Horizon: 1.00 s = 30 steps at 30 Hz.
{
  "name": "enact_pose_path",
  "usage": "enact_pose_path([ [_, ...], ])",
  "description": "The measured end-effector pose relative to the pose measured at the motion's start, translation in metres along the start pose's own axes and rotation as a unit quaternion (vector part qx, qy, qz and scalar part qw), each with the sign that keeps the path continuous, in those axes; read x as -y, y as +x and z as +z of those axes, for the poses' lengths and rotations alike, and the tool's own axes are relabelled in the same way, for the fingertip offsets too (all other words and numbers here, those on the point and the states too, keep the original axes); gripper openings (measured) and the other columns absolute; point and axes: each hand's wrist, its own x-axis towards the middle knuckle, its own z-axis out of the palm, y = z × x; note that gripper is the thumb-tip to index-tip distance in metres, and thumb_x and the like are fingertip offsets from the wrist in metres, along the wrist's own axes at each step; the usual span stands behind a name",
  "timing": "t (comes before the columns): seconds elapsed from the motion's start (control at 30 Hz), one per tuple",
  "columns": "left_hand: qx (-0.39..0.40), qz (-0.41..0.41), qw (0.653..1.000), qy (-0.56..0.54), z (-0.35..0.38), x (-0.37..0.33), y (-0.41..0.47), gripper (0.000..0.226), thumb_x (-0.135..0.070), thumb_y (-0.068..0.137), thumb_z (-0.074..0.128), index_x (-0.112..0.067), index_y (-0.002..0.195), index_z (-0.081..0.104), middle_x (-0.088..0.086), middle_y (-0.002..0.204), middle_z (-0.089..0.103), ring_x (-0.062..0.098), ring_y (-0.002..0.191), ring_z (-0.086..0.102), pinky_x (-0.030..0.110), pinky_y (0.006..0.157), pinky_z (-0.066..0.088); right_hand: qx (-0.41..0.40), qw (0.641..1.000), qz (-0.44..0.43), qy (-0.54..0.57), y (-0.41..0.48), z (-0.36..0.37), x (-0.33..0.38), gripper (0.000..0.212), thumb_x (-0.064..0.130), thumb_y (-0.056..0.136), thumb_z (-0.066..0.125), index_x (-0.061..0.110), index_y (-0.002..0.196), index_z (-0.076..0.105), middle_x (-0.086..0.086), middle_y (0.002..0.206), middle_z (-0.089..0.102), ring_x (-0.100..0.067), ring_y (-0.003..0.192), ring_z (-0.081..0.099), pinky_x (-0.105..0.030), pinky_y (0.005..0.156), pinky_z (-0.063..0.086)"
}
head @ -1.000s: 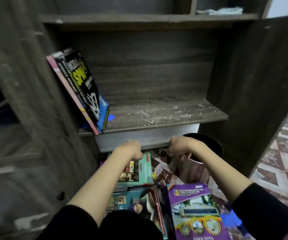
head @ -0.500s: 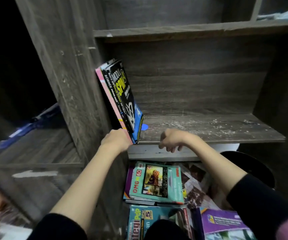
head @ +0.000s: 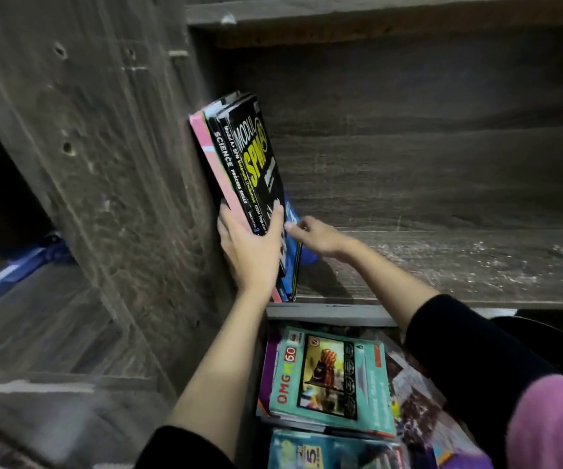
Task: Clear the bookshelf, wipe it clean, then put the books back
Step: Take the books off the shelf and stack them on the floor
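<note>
Since the leaning books (head: 239, 170) are thin softcover workbooks, I judge them light one by one yet floppy and glossy, apt to fan apart or slide over each other unless squeezed as one bundle. The sound place to take them is low down near the spines, with a second hand flat against the outer cover. They stand tilted at centre frame on the shelf board (head: 442, 265), their tops propped against the side panel (head: 121, 164) to the left. By spines and edges I count at least four: one pink, two black, and one blue on the right side of the bundle; anything thinner tucked between them cannot be made out. Of the two hands, the left hand (head: 249, 255) grips the lower part of the bundle, thumb across the black front cover and fingers round the pink side. The right hand (head: 320, 235), just right of the books, reaches its fingers to the blue cover; blur hides whether they pinch it or only touch. Pale dust specks the board to the right, so wiping looks not yet done. Below the board, in the lower middle of the frame, lies the floor stack (head: 327, 377): one teal cover on top, a purple edge under it, another teal cover at the bottom edge, so three I can count, with more likely hidden
</note>
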Motion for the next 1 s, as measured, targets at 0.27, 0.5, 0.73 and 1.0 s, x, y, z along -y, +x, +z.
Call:
enact_pose_path([
  [0.27, -0.186, 0.012, 0.977, -0.102, 0.040, 0.003, 0.009, 0.077, -0.039, 0.065, 0.085, -0.004, 0.124, 0.052, 0.010, 0.115, 0.065, 0.027, 0.104, 0.059, 0.017, 0.076, 0.034, -0.123, 0.981, -0.038, 0.147, 0.055, 0.009, 0.006, 0.063, 0.051, 0.100, 0.028, 0.006, 0.144, 0.032, -0.019, 0.145, 0.039, -0.029, 0.134, 0.037, -0.036, 0.110, 0.030],
  [0.5, -0.242, 0.000, 0.962, -0.123, 0.046, 0.004, 0.012, 0.056, -0.035, 0.065, 0.086, -0.003, 0.106, 0.065, 0.006, 0.093, 0.073, 0.018, 0.086, 0.059, 0.010, 0.066, 0.033, -0.144, 0.963, -0.035, 0.225, 0.079, 0.020, 0.013, 0.071, 0.054, 0.099, 0.022, 0.005, 0.150, 0.016, -0.017, 0.156, 0.019, -0.028, 0.143, 0.022, -0.036, 0.114, 0.019],
  [0.73, -0.207, 0.020, 0.966, -0.156, 0.043, 0.006, 0.010, 0.029, -0.028, 0.073, 0.081, -0.007, 0.088, 0.068, -0.010, 0.080, 0.068, 0.005, 0.077, 0.063, 0.003, 0.069, 0.041, -0.184, 0.948, -0.038, 0.256, 0.080, 0.029, 0.010, 0.068, 0.052, 0.099, 0.025, 0.006, 0.149, 0.018, -0.016, 0.154, 0.023, -0.027, 0.140, 0.028, -0.034, 0.111, 0.023],
  [1.0, -0.144, 0.039, 0.967, -0.207, 0.030, 0.004, -0.002, 0.025, -0.020, 0.076, 0.079, -0.001, 0.088, 0.069, 0.007, 0.082, 0.073, 0.011, 0.072, 0.065, 0.038, 0.074, 0.056, -0.202, 0.935, -0.033, 0.290, 0.078, 0.012, 0.004, 0.067, 0.055, 0.099, 0.024, 0.010, 0.149, 0.021, -0.014, 0.152, 0.031, -0.028, 0.139, 0.031, -0.035, 0.112, 0.022],
])
